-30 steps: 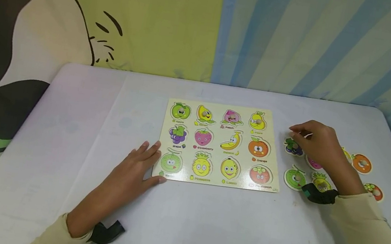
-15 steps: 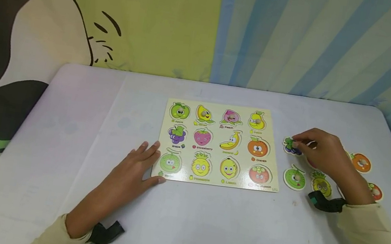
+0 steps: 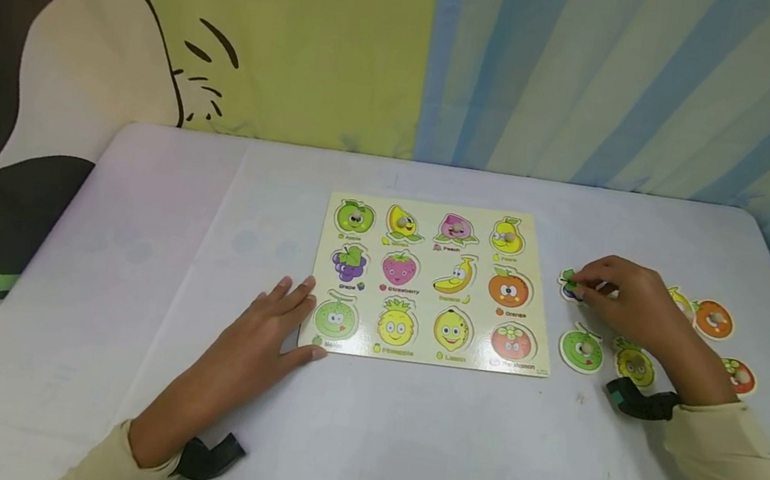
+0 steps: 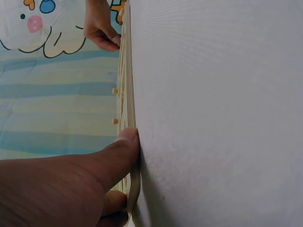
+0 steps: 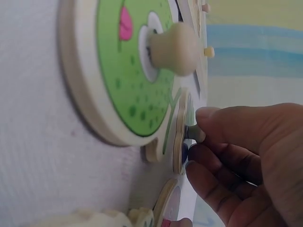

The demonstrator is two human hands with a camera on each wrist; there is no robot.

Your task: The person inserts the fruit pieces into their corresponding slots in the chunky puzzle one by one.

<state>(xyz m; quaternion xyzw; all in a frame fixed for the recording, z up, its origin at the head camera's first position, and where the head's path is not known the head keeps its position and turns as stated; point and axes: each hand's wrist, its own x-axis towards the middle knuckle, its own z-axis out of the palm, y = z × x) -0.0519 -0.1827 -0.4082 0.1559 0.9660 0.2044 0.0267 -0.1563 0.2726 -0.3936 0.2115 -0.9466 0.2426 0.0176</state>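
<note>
My left hand (image 3: 272, 314) rests with straight, spread fingers at the lower left corner of a cream fruit puzzle board (image 3: 430, 308). In the left wrist view, its thumb (image 4: 120, 149) lies along the board's edge. To the right of the board, my right hand (image 3: 633, 300) pinches the wooden knob (image 5: 195, 134) of a grape puzzle piece (image 3: 567, 285) between thumb and fingertips. This piece lies close over the table, partly covered by the fingers. Knobbed pieces, such as the green apple (image 3: 355, 219), fill the board's top row; its lower rows show printed fruits without knobs.
Near the right hand lie loose knobbed pieces: a melon (image 3: 579, 352), a pineapple (image 3: 635, 365), an orange (image 3: 713, 321) and a red fruit (image 3: 741, 377). A yellow piece (image 3: 680, 301) is partly hidden behind the hand. A printed curtain (image 3: 530, 71) hangs behind the white table (image 3: 386, 431).
My right hand has come down from above the grape piece and now holds its knob; the piece has turned or tilted slightly. The left hand and the board have stayed put.
</note>
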